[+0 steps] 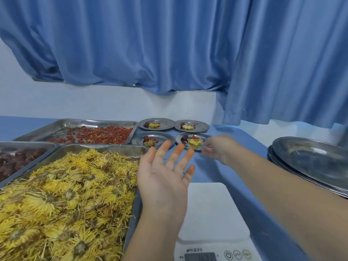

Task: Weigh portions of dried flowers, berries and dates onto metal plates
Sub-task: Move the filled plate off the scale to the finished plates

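Probably a food-portioning workroom: bulk steel trays (98, 147), a digital scale (212, 210), stacked plates (310, 159), blue curtains (169, 44)

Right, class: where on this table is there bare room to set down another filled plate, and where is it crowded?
Bare blue table lies between the four filled plates and the plate stack, and in front of the plates up to the scale. The left is crowded: three trays sit edge to edge.
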Demonstrator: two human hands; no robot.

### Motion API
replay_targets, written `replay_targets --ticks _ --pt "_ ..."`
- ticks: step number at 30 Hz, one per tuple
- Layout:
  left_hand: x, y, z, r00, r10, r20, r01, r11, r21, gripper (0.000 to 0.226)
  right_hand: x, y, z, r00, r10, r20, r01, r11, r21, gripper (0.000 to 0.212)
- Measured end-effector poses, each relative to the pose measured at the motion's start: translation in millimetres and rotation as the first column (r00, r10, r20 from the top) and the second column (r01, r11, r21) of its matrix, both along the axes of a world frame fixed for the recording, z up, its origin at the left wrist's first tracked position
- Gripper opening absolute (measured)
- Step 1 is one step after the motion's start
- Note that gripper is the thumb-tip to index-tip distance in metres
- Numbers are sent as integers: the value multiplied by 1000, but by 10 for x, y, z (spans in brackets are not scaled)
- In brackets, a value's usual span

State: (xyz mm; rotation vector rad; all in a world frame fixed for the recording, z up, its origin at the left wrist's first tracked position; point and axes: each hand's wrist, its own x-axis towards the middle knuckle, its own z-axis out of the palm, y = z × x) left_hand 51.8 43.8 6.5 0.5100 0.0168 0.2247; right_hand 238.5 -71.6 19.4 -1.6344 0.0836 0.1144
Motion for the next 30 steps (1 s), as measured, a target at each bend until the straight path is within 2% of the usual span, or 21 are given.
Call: replay_targets --ticks 1,8,11,14,15,16,18,19,20,25,28,30 --pt "-8 -2 -1 1000 -6 2 6 1000 16 43 -109 -15 71 1000 24 0 -24 999 24 19" --pt "-68 -136 5 997 -80 -20 82 970 229 33 -1131 -561 477 972 201 122 -185 974 -129 12" --pt "-100 -209 12 995 -100 -14 99 931 351 33 -1467 -941 624 952 219 214 -177 964 -198 9" --pt "-115 -273 1 991 -127 -31 125 856 502 30 -1634 -1352 768 935 170 311 -65 944 -322 10" --pt "-120 -290 -4 990 -139 -38 138 833 537 27 -1659 -1487 801 922 155 355 9 908 -418 10" --pt "-125 -305 -10 988 -150 -44 148 812 565 26 -1670 -1619 828 903 156 401 98 832 -546 8" --pt "-133 -321 -21 986 -158 -49 155 777 610 30 -1688 -1861 863 873 224 433 242 572 -784 2" --pt "-141 -324 -29 986 -162 -48 156 764 626 35 -1713 -1960 872 876 252 411 270 449 -852 4" --pt "-148 -330 -34 985 -166 -45 157 755 637 39 -1740 -2045 870 887 274 372 260 369 -892 8" --pt "-182 -362 -37 979 -202 -7 159 748 644 39 -1877 -2195 808 916 371 152 82 197 -977 21" --pt "-204 -382 -42 977 -215 14 156 751 642 39 -1896 -2186 747 906 410 101 81 66 -994 24" --pt "-213 -385 -45 976 -215 19 152 748 645 39 -1889 -2174 720 902 420 105 95 43 -995 26"
